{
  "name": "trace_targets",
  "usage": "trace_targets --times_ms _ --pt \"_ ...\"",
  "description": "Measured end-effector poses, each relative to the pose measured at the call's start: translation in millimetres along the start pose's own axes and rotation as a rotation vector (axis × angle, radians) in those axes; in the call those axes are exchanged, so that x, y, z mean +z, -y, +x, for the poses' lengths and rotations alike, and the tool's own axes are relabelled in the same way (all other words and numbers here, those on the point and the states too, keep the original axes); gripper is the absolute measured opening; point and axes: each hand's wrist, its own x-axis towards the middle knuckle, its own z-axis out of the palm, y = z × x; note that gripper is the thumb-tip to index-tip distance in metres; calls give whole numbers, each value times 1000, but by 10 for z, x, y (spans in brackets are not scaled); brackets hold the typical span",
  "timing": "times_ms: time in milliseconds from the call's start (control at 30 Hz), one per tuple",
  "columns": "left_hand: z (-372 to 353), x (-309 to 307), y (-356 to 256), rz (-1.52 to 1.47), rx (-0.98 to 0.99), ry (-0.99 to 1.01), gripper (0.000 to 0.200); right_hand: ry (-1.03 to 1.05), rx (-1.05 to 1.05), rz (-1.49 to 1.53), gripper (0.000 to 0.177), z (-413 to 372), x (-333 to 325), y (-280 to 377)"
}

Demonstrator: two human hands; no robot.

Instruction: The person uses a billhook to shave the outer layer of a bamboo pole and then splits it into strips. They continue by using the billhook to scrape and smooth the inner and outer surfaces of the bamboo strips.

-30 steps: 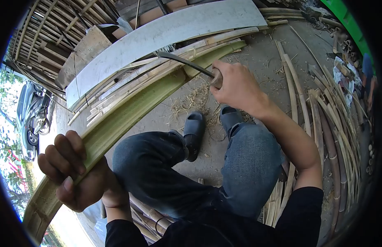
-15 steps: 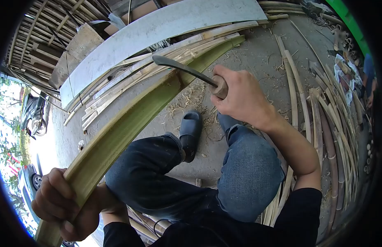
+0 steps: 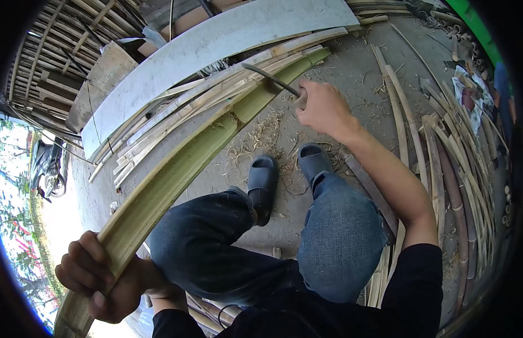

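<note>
A long split bamboo piece, green and hollowed on its inner face, runs slantwise from the lower left to the upper middle. Its near end is wrapped by the fingers of my left hand. My right hand is closed round the short wooden handle of a curved knife. The dark blade crosses over the far part of the bamboo, beyond a rough, brownish node in the channel. Most of the handle is hidden in my fist.
Bamboo strips lie beside a long pale board at the back. Shavings litter the floor by my sandals. More bamboo lengths are piled on the right. A motorcycle stands at far left.
The knife and my right hand have moved forward along the bamboo, from the node to beyond it. My left hand, still gripping, has shifted slightly right. My right foot has come into fuller view.
</note>
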Motion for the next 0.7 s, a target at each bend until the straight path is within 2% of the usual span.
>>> trace_targets --times_ms 33,67,133,167,200,233,267,300,333,367,400,467,533,567,633,700 --pt "-41 17 -14 180 27 -124 22 -34 86 -29 31 151 92 -222" --pt "-40 -19 -65 180 16 -127 22 -26 94 -32 31 68 42 -180" --pt "38 -123 -35 -194 -93 165 22 32 3 43 33 23 -226 77" --pt "53 -99 4 -193 -67 124 22 -29 -127 49 33 -137 -211 318" --pt "69 -71 -26 -179 -74 89 22 8 -118 65 33 -196 -162 408" --pt "48 -29 -63 91 33 -110 22 20 -162 85 33 -226 -142 473" --pt "41 -17 -64 86 35 -97 22 8 -212 99 32 -215 -155 504" --pt "35 -25 -71 -75 -20 11 22 -26 -68 -7 34 -49 -144 310" --pt "24 -30 -44 -239 -61 117 22 -49 -70 -9 34 100 -150 30" --pt "-1 -19 -26 -267 -42 142 22 -18 20 -61 36 201 -136 -270" --pt "2 -10 5 -298 -27 181 23 17 111 -110 37 223 -225 -240" --pt "46 -12 52 -408 -19 216 24 18 21 -59 42 -103 -416 54" --pt "86 54 89 -481 8 156 25 132 -201 159 43 -480 -482 407" --pt "81 32 72 -529 -7 153 24 132 -197 164 43 -423 -426 319" --pt "88 56 88 -500 -18 173 24 -19 -152 62 42 -273 -327 135" --pt "73 8 84 -398 -1 141 24 8 -94 28 38 -272 -373 189"
